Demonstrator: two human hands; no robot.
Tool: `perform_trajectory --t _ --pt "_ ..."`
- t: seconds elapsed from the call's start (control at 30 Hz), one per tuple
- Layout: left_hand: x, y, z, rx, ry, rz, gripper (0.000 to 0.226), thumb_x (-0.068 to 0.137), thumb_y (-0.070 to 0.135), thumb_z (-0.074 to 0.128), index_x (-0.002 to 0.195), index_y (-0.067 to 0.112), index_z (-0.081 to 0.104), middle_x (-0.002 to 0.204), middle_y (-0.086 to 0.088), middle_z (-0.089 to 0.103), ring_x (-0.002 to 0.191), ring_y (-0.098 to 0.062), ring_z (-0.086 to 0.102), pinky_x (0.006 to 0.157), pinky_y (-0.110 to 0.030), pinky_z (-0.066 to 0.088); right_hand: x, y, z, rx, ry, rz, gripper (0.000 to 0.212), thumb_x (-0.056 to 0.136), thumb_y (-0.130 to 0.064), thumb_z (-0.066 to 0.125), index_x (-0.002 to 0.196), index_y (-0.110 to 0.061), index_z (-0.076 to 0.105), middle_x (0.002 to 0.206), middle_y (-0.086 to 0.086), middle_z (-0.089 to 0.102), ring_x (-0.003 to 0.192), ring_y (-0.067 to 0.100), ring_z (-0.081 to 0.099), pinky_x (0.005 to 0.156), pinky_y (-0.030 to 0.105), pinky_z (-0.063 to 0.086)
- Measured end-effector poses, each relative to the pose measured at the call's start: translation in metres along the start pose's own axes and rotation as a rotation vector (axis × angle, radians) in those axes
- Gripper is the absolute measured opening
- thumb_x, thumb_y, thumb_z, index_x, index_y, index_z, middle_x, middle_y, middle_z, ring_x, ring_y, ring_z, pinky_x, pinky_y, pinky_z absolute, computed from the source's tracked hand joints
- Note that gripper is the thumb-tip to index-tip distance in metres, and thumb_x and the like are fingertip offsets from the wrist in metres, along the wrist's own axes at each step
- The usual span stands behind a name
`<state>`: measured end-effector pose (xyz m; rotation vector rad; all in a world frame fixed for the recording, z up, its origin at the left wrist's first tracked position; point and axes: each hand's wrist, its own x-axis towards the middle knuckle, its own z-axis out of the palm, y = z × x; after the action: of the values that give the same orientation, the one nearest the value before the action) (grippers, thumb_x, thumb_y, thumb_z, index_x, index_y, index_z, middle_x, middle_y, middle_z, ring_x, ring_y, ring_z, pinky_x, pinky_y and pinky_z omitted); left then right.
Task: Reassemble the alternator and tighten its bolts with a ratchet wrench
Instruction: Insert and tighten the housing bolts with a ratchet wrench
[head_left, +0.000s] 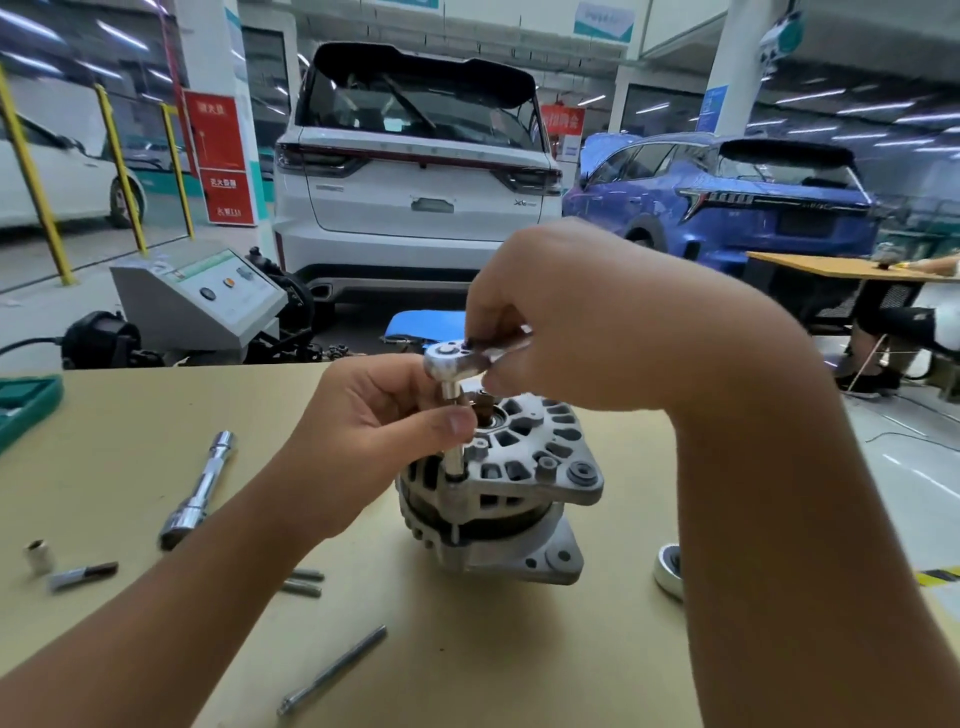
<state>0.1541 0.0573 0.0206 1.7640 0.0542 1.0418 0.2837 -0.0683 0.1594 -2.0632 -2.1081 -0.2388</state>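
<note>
Bright, even indoor light from long ceiling strip lamps (862, 106), which smear into streaks toward the upper corners. Wide-angle distortion bends the yellow posts (31, 176) at far left and leans the pillars inward. Soft, short shadows fall on the tan table (130, 467) under the alternator (498, 493) and beneath the forearms. Glare sits on the chrome extension bar (200, 488) at near left and on the ratchet wrench (457, 361) head. The blue car (727, 197) at far right shows reflected strips. Whole frame is slightly soft; edges and small loose parts are blurred.
</note>
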Motion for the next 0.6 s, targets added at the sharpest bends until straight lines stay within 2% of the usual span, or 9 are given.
perform_trajectory --t 0.1,0.17,0.27,0.33,0.43,0.5,0.57,0.6 --pt "0.000 -0.002 0.003 0.000 0.034 0.009 0.037 0.079 0.035 0.085 0.094 0.002 0.076 0.088 -0.032 0.067 0.077 -0.033 0.063 0.075 -0.043 0.056 -0.007 0.002 -0.003 0.043 -0.035 -0.009 0.016 0.081 -0.036 0.081 0.093 -0.027 0.076 0.076 -0.009 0.067 0.069 0.007 0.062 0.061 0.028 0.056" --pt "0.000 -0.002 0.003 -0.012 0.035 0.002 0.046 0.079 0.044 0.086 0.090 0.001 0.075 0.084 -0.031 0.065 0.076 -0.032 0.061 0.074 -0.043 0.055 -0.006 0.004 -0.003 0.068 -0.033 -0.015 0.017 0.082 -0.033 0.081 0.097 -0.030 0.075 0.078 -0.011 0.067 0.070 0.004 0.061 0.059 0.022 0.052" --pt "0.001 0.000 0.003 -0.026 0.025 -0.009 0.043 0.078 0.048 0.086 0.086 0.007 0.076 0.078 -0.016 0.066 0.075 -0.026 0.062 0.074 -0.037 0.056 0.002 0.006 0.003 0.085 0.007 0.010 0.021 0.084 -0.024 0.080 0.099 -0.036 0.073 0.088 -0.014 0.066 0.083 0.006 0.061 0.066 0.021 0.052" --pt "-0.002 -0.001 0.003 0.015 -0.002 0.014 0.039 0.077 0.046 0.087 0.092 0.012 0.076 0.082 -0.005 0.071 0.077 -0.021 0.065 0.073 -0.031 0.058 0.005 0.007 0.005 0.091 0.020 0.009 0.020 0.081 -0.032 0.083 0.097 -0.035 0.072 0.088 -0.013 0.064 0.081 0.007 0.061 0.063 0.021 0.050" --pt "-0.010 -0.005 0.007 0.215 -0.097 0.030 0.050 0.064 0.044 0.096 0.103 0.025 0.070 0.094 -0.001 0.070 0.083 -0.016 0.069 0.071 -0.027 0.057 0.006 0.014 0.005 0.092 -0.029 -0.004 0.025 0.078 -0.039 0.085 0.097 -0.034 0.071 0.081 -0.012 0.061 0.070 0.007 0.059 0.054 0.023 0.043" --pt "-0.012 -0.011 0.011 0.484 -0.095 0.114 0.056 0.056 0.042 0.095 0.102 0.031 0.065 0.097 0.007 0.065 0.086 -0.014 0.065 0.069 -0.026 0.053 0.004 0.019 0.003 0.093 -0.087 -0.024 0.025 0.079 -0.038 0.085 0.099 -0.035 0.072 0.075 -0.011 0.061 0.064 0.006 0.057 0.052 0.021 0.040" --pt "-0.010 -0.018 0.017 0.717 -0.052 0.279 0.051 0.058 0.042 0.089 0.097 0.021 0.065 0.096 0.007 0.063 0.090 -0.018 0.060 0.072 -0.033 0.050 0.003 0.025 0.001 0.122 -0.130 -0.036 0.021 0.078 -0.037 0.085 0.092 -0.039 0.070 0.065 -0.012 0.061 0.055 0.004 0.056 0.046 0.017 0.040" --pt "-0.010 -0.020 0.020 0.761 -0.032 0.322 0.049 0.060 0.042 0.088 0.094 0.016 0.065 0.096 0.006 0.063 0.091 -0.019 0.058 0.075 -0.033 0.049 0.004 0.028 0.001 0.152 -0.145 -0.042 0.019 0.077 -0.037 0.086 0.088 -0.039 0.070 0.060 -0.013 0.061 0.051 0.003 0.055 0.043 0.015 0.039"
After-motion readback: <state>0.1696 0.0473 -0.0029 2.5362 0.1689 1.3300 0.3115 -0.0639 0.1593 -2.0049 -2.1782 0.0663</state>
